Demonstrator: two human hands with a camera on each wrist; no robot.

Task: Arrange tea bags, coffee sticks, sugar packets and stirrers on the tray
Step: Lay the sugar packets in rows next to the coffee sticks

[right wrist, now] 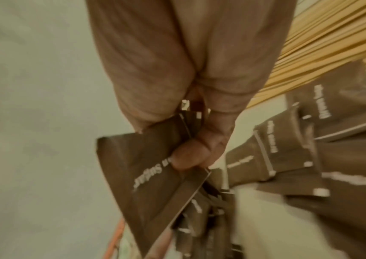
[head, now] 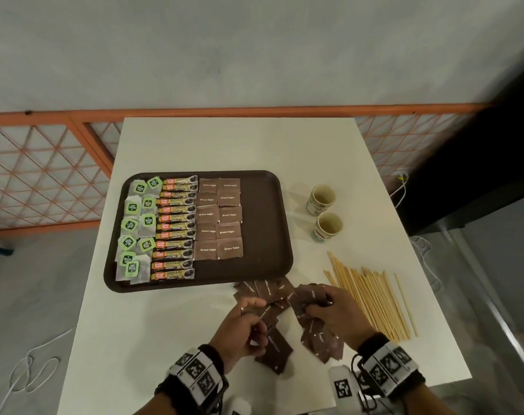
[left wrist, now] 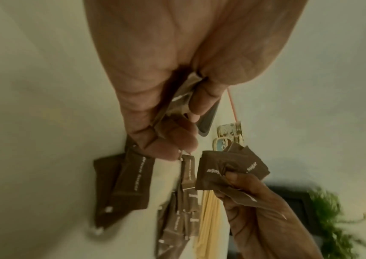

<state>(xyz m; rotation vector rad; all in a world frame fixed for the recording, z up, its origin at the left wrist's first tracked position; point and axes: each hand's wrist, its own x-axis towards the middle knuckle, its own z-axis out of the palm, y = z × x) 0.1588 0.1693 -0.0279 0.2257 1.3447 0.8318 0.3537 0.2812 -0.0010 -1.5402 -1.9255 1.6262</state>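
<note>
1. Both hands work nearest me: my left hand (head: 245, 326) pinches one brown sugar packet (left wrist: 173, 108), and my right hand (head: 335, 310) grips a small fan of them (right wrist: 146, 168).
2. Loose packets (head: 326, 339) lie on the table (head: 170, 324) between my wrists; light, thin and crinkly, I judge, so best pinched by the edges.
3. Stirrers (head: 374, 298) lie to my right.
4. Beyond them, the tray (head: 263, 235) holds tea bags (head: 134, 226), coffee sticks (head: 173, 229) and sugar rows (head: 218, 218).

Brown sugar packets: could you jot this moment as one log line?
left hand: holds brown sugar packets | right hand: holds packets | tray: sugar columns begun | stirrers: on table
</note>
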